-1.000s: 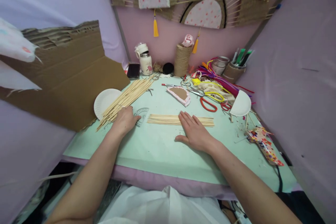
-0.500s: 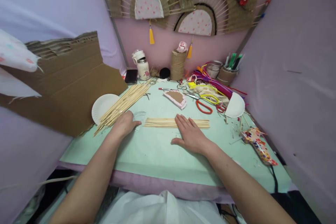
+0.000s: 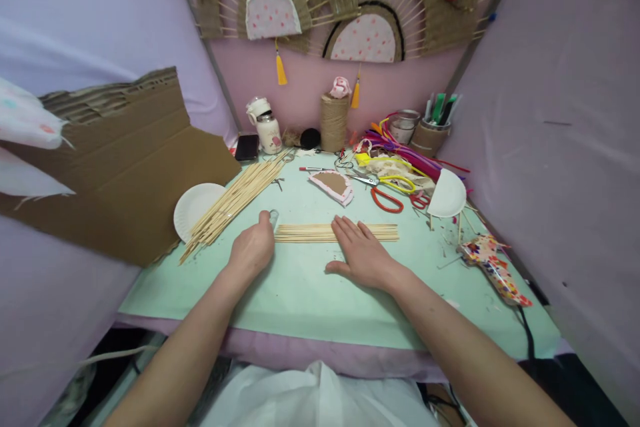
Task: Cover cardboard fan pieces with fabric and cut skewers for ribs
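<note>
A row of thin bamboo sticks (image 3: 305,233) lies side by side on the pale green tabletop (image 3: 300,300). My right hand (image 3: 363,252) rests flat across the row, fingers stretched and thumb apart. At the row's left end, my left hand (image 3: 253,240) is closed on a clear plastic protractor (image 3: 274,217), most of it hidden behind the fingers. The protractor's edge is at the stick ends; whether it touches them I cannot tell. Behind my left hand, a larger pile of bamboo sticks (image 3: 235,197) lies slanted, partly over a white paper plate (image 3: 193,207).
Scissors (image 3: 387,199), a fabric-edged cardboard half-circle (image 3: 333,185) and a pen lie beyond the row. At right are a cut paper plate (image 3: 449,195) and a patterned glue gun (image 3: 497,273) with its cord. A twine roll (image 3: 334,123) and a bottle (image 3: 269,130) stand behind; cardboard (image 3: 125,167) leans left.
My left hand has moved right and turned more upright, bringing the protractor to the left end of the stick row. My right hand stays flat on the sticks. The camera view has shifted slightly.
</note>
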`<act>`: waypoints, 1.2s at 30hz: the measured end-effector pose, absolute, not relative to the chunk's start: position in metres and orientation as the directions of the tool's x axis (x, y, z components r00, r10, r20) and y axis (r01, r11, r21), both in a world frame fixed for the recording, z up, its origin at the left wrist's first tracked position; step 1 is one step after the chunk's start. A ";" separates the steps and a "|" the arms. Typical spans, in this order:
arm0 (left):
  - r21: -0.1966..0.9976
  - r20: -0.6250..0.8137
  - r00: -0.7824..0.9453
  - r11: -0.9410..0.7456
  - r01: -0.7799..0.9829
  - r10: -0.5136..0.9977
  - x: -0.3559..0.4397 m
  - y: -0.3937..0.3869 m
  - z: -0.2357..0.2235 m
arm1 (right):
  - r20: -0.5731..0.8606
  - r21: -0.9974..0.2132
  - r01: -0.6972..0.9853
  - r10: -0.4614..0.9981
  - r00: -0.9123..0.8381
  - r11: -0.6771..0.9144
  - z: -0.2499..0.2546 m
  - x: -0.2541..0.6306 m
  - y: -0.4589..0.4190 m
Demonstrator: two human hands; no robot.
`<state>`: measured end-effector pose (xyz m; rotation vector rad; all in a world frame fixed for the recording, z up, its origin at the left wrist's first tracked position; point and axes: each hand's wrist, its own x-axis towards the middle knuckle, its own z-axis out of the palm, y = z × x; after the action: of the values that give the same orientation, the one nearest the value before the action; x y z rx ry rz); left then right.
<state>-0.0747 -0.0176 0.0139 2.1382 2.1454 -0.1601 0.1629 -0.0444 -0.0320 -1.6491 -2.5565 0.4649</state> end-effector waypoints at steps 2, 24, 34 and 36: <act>0.015 -0.148 0.022 -0.020 1.000 0.989 -0.075 -0.017 0.015 | -0.113 -0.289 0.879 0.898 -0.424 0.379 -0.033 0.163 -0.044; 0.101 -0.037 -0.149 0.152 0.983 0.988 -0.112 -0.003 0.000 | -0.096 -0.288 0.875 0.898 -0.430 0.389 -0.036 0.165 -0.043; 0.120 0.076 0.407 -0.414 0.902 0.910 -0.064 -0.040 -0.020 | -0.068 -0.224 0.885 0.899 -0.433 0.409 -0.044 0.165 -0.044; 0.165 0.006 0.488 -0.483 0.860 0.873 -0.050 -0.044 -0.029 | -0.059 -0.198 0.887 0.898 -0.436 0.418 -0.046 0.166 -0.044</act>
<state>-0.0497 -0.0445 -0.0286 2.5876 1.5163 0.1338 0.1656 -0.0440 -0.0465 -1.6368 -2.5973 0.3091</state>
